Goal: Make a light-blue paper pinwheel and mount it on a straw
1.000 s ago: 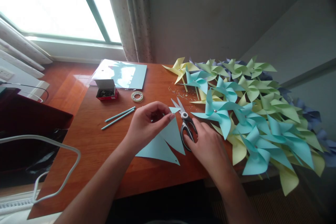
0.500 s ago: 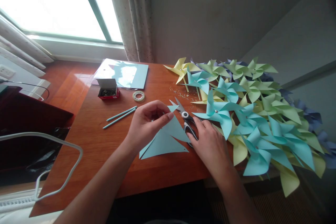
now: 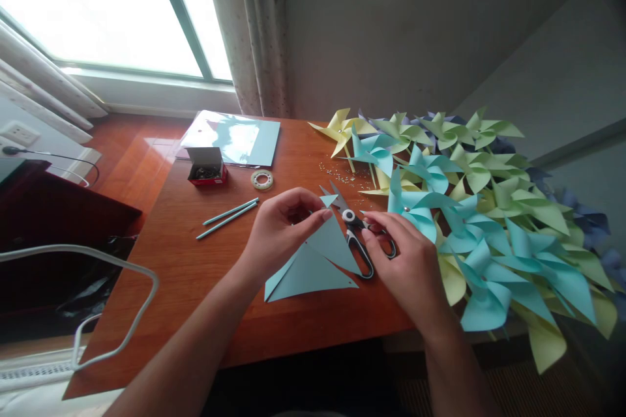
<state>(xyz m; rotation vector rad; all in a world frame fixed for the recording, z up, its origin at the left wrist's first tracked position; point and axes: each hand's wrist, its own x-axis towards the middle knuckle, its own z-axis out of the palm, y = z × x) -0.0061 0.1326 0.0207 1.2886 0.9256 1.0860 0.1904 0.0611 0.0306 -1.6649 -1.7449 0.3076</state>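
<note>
While the left hand (image 3: 286, 229) pinches a raised corner, the blue slit paper (image 3: 313, 270) spreads beneath it: presumably light, pliable, easily creased, best taken by its tips. Right hand (image 3: 409, 260), hold unclear, at scissors (image 3: 349, 215) just rightward; paper pinwheels (image 3: 484, 283), farther right.

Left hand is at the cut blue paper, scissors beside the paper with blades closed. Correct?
Not quite: the scissors have their blades open, spread in a V, as the head view shows. The left hand is at the cut blue paper, and the scissors are beside the paper.
</note>
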